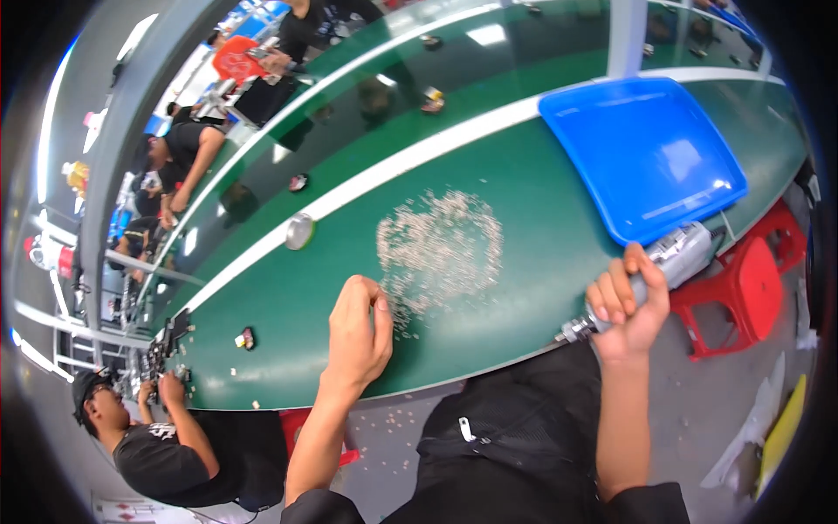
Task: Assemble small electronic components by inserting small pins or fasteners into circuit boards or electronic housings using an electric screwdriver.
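My left hand (356,336) is closed, thumb against curled fingers, just above the near-left edge of a scattered heap of tiny pale pieces (441,240). Whatever its fingertips may pinch is hidden. At the right, my right hand (630,301) wraps round a grey electric screwdriver (676,253). The tool lies slantwise over the table's near edge, its metal tip pointing left and down toward me. Beyond the screwdriver's rear end a blue plastic tray (602,196) rests on the green tabletop (524,306).
A round metal tin (299,230) and a small dark part (247,338) lie to the left. A co-worker (166,445) sits at the left end. Red stools (755,288) stand at right. Beyond the white strip (419,155) more small parts lie on a green surface.
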Tool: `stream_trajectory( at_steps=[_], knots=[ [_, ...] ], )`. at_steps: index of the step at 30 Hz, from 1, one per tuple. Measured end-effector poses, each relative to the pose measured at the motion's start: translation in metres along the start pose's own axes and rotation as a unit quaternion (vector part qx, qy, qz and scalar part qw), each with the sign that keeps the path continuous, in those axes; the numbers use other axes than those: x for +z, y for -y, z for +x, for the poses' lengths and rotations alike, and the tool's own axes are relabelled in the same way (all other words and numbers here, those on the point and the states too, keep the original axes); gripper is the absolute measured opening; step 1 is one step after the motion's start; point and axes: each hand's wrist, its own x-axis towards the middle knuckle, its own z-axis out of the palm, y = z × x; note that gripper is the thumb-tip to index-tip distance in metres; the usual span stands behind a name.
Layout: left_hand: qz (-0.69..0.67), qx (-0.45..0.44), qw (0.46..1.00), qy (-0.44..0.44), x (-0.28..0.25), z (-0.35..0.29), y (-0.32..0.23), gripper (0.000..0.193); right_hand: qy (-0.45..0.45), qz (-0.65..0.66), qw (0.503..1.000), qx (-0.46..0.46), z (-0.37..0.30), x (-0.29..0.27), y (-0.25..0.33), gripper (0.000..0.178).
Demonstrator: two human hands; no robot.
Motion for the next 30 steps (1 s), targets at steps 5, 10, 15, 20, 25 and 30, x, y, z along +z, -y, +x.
stream_trajectory(
  at_steps=[5,10,15,20,25,30],
  knots=[
    [-0.132,0.014,0.990,-0.045,0.018,-0.015,-0.062,0.011,0.013,0.033,0.999,-0.019,0.007,0.004,-0.002,0.019],
    [-0.170,0.051,0.984,-0.020,0.031,-0.015,-0.073,0.014,0.022,0.016,0.999,-0.022,0.010,0.000,-0.004,0.020],
    [-0.189,0.058,0.980,-0.020,0.042,-0.013,-0.071,0.016,0.031,0.016,0.999,-0.026,0.008,-0.001,-0.005,0.018],
    [-0.191,0.088,0.977,-0.030,0.044,-0.015,-0.075,0.011,0.015,0.025,0.999,-0.013,0.007,-0.002,-0.005,0.021],
    [-0.168,0.076,0.982,-0.043,0.043,-0.014,-0.077,0.018,0.034,0.020,0.999,-0.010,0.006,-0.004,0.000,0.021],
    [-0.244,0.045,0.967,-0.064,0.052,-0.012,-0.079,0.014,0.028,0.010,0.999,-0.027,0.006,0.000,-0.005,0.020]
  ],
)
